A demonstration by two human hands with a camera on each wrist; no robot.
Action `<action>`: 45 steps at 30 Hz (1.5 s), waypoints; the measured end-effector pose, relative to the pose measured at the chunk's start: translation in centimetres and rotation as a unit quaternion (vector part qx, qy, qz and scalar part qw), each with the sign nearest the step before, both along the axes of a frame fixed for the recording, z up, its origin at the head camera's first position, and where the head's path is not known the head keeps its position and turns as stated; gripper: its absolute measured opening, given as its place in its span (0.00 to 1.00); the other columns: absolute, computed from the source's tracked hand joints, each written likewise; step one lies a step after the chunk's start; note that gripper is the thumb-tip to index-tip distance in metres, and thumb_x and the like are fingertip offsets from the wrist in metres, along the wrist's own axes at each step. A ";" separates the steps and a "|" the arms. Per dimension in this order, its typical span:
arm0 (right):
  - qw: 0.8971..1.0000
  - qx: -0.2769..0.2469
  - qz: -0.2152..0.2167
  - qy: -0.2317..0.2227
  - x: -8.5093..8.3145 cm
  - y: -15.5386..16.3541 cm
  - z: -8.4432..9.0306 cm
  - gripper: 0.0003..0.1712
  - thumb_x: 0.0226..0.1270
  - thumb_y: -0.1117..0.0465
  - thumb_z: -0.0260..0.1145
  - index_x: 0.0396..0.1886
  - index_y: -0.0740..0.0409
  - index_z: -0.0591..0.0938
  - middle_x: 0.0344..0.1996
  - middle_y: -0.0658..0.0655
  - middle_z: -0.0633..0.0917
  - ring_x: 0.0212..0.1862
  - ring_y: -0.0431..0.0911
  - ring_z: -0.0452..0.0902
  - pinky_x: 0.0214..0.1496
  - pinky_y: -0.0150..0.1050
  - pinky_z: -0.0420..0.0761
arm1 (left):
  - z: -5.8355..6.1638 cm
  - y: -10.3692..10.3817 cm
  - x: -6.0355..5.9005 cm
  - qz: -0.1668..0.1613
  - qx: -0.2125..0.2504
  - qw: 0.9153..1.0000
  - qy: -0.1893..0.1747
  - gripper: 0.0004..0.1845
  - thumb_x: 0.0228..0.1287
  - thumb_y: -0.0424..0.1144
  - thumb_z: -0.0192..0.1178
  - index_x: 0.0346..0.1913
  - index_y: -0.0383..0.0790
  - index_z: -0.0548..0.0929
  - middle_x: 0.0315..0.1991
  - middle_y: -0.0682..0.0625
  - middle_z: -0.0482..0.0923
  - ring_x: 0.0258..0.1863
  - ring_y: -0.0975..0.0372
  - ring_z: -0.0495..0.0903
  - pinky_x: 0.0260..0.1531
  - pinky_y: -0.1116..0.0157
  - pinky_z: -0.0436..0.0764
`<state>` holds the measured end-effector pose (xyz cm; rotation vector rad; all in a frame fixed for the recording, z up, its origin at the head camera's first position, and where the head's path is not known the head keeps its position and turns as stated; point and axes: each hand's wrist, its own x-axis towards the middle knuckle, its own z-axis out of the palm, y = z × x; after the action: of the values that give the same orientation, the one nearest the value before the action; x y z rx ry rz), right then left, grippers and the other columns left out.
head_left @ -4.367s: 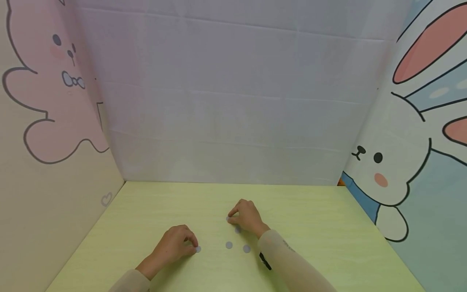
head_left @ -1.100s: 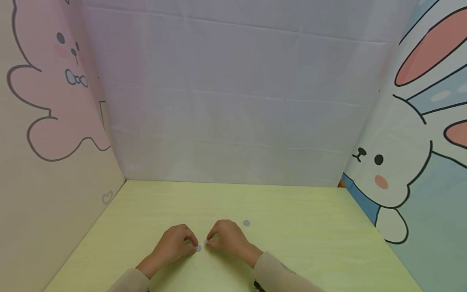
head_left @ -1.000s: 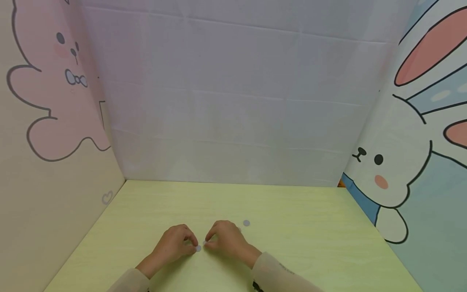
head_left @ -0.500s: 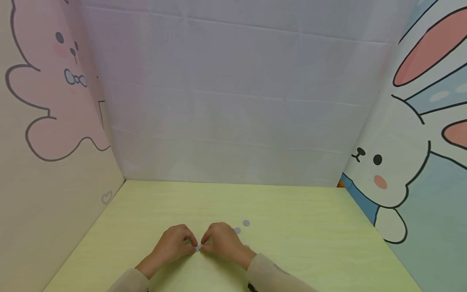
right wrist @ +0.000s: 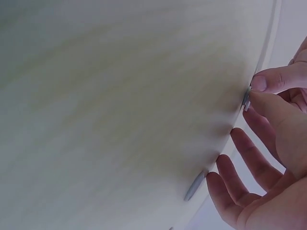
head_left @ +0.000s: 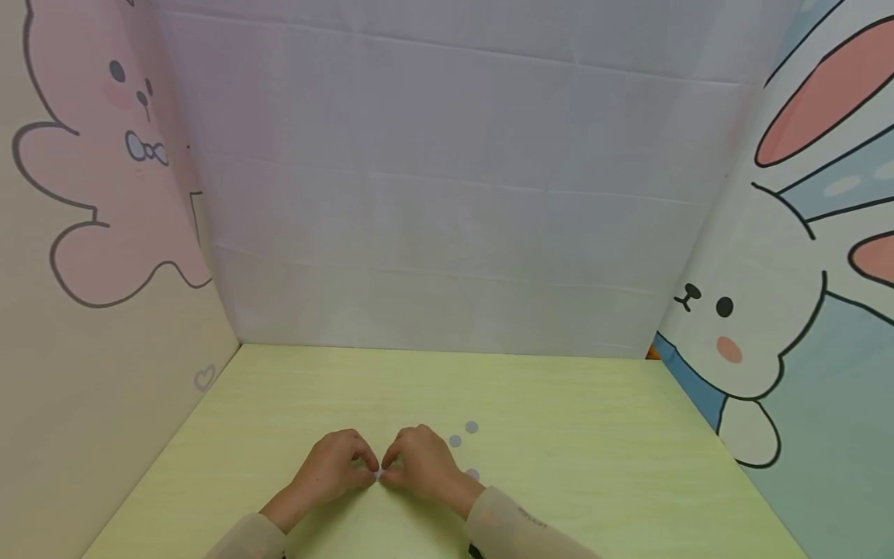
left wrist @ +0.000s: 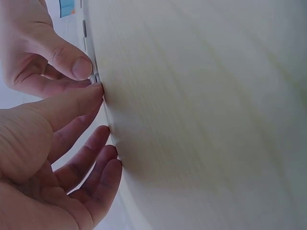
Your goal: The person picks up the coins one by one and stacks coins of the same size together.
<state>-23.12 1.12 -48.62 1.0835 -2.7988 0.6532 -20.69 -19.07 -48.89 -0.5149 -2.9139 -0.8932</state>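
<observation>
My left hand point(head_left: 338, 467) pinches a small round grey disc point(head_left: 378, 476), coin-like, between thumb and forefinger low at the table. Facing it, my right hand point(head_left: 422, 463) pinches another grey disc; the fingertips of both hands nearly meet. In the right wrist view the two thin discs point(right wrist: 246, 99) sit together at the fingertips, one against the other; fingers hide most of them. More grey discs lie flat to the right: one at the back point(head_left: 472, 427), one nearer point(head_left: 455, 441), and one partly behind the right wrist point(head_left: 472, 474).
The pale yellow-green table point(head_left: 293, 404) is bounded by a white sheet point(head_left: 447, 194) behind, with cartoon-printed panels on the left point(head_left: 126, 349) and right point(head_left: 838, 404). In the right wrist view a grey disc point(right wrist: 195, 186) lies close to the right hand's outer fingers.
My right hand has come from the back discs leftward and nearer, bringing its disc up against the one at my left hand. The left hand has stayed in place.
</observation>
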 end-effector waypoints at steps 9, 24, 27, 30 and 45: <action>1.000 -0.010 -0.006 0.007 0.0 -0.1 -0.2 0.05 0.59 0.52 0.84 0.30 0.44 0.95 0.32 0.40 0.89 0.36 0.31 0.74 0.42 0.27 0.74 | -0.1 0.0 0.1 0.000 -0.002 1.000 0.005 0.09 0.51 0.37 0.84 0.26 0.53 0.91 0.35 0.60 0.84 0.39 0.60 0.81 0.40 0.58 0.81; 1.000 -0.004 -0.012 -0.022 -0.1 0.5 -0.4 0.06 0.57 0.53 0.85 0.33 0.44 0.95 0.36 0.40 0.89 0.40 0.34 0.73 0.43 0.28 0.76 | 0.0 -0.1 0.1 -0.007 0.005 1.000 0.008 0.08 0.52 0.38 0.83 0.27 0.51 0.92 0.36 0.59 0.84 0.39 0.60 0.81 0.39 0.58 0.82; 1.000 -0.006 -0.015 -0.026 -0.1 0.5 -0.6 0.05 0.57 0.54 0.86 0.32 0.43 0.95 0.36 0.40 0.88 0.40 0.34 0.73 0.43 0.28 0.76 | 0.0 -0.1 0.2 -0.007 0.006 1.000 0.006 0.08 0.52 0.37 0.83 0.27 0.51 0.92 0.36 0.59 0.84 0.39 0.60 0.81 0.39 0.58 0.83; 0.999 -0.009 -0.015 -0.028 0.0 0.5 -0.6 0.05 0.56 0.54 0.86 0.31 0.43 0.95 0.36 0.40 0.88 0.40 0.34 0.73 0.43 0.28 0.76 | 0.0 -0.1 0.2 -0.005 0.007 1.000 0.003 0.08 0.52 0.37 0.83 0.27 0.51 0.92 0.36 0.59 0.85 0.39 0.60 0.81 0.39 0.58 0.83; 0.999 -0.009 -0.022 -0.023 0.3 0.2 -0.1 0.04 0.59 0.53 0.85 0.30 0.44 0.95 0.35 0.41 0.87 0.39 0.34 0.72 0.41 0.28 0.75 | -0.1 -0.2 0.1 -0.002 0.012 1.000 -0.002 0.08 0.52 0.38 0.84 0.27 0.52 0.92 0.37 0.59 0.84 0.40 0.60 0.81 0.40 0.56 0.83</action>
<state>-22.84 1.33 -48.77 1.0133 -2.8405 0.7051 -20.57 -19.29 -49.02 -0.5176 -2.9041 -0.9294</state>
